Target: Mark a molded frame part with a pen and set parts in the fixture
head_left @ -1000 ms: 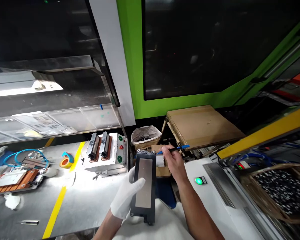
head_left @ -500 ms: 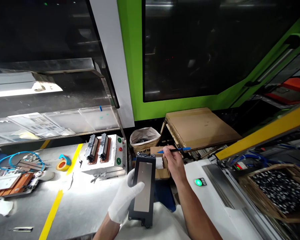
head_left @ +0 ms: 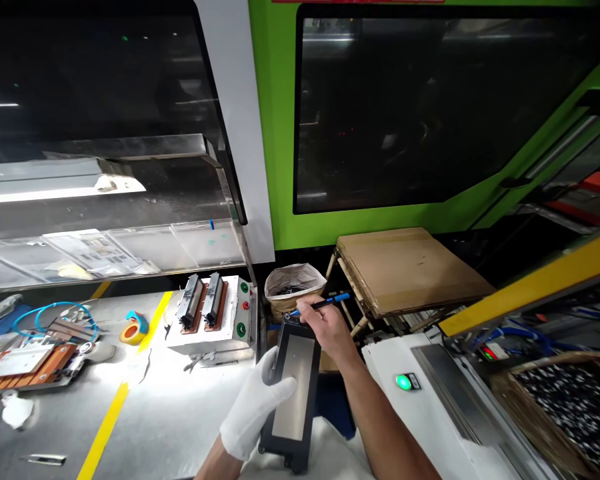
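Steel counter [head_left: 180, 400], green machine behind. Our gloved left hand [head_left: 254, 407], fingers clamped round black panel [head_left: 294, 393], holds it off counter's right edge. Our bare right hand [head_left: 325, 327] pinches blue-tipped tool [head_left: 320, 305] at panel's top edge. Best keep panel steady, tip light.

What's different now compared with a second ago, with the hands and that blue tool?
The right hand has swung the blue-tipped tool left, so its tip now meets the top edge of the black panel; earlier it hovered off to the right. The gloved left hand still grips the panel. The bench items look unmoved.
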{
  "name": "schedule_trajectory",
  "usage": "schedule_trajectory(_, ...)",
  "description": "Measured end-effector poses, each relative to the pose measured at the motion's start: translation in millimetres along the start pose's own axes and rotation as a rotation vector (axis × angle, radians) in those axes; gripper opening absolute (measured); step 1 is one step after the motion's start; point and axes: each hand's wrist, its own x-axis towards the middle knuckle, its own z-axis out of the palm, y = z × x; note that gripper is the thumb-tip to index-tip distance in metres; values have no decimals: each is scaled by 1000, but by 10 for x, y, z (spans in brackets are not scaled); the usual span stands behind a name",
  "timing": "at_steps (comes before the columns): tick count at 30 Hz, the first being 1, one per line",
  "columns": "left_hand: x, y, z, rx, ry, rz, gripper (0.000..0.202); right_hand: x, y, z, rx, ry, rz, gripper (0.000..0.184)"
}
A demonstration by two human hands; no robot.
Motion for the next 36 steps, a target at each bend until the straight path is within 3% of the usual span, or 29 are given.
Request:
schedule_trajectory(4, 8, -63, -30, -67, 13, -9, 63, -68, 51, -38, 58, 172, 57, 36)
schedule_trajectory(8, 77, -141, -66, -264, 132, 9, 72, -359, 108, -134, 95, 211, -5, 27)
schedule_trajectory(13, 170, -96, -113, -452, 297, 69, 66, -964, 150, -241, -14, 144, -135, 11)
schedule_trajectory(17, 226, -23, -146, -496, 325, 73, 55, -1277, 153, -257, -150, 62, -238, 10)
schedule_trajectory(23, 269, 40, -86, -513, 283, 106, 50, -1293, 198, -188, -135, 25, -301, 19)
schedule_trajectory(29, 244, 77, 11, -522, 267, 95, 48, -1259, 193, -218, -176, 43, -306, 17)
schedule_trajectory(36, 294, 96, 37, -592, 354, 115, 44, -1287, 137, -236, -175, 15, -370, 24)
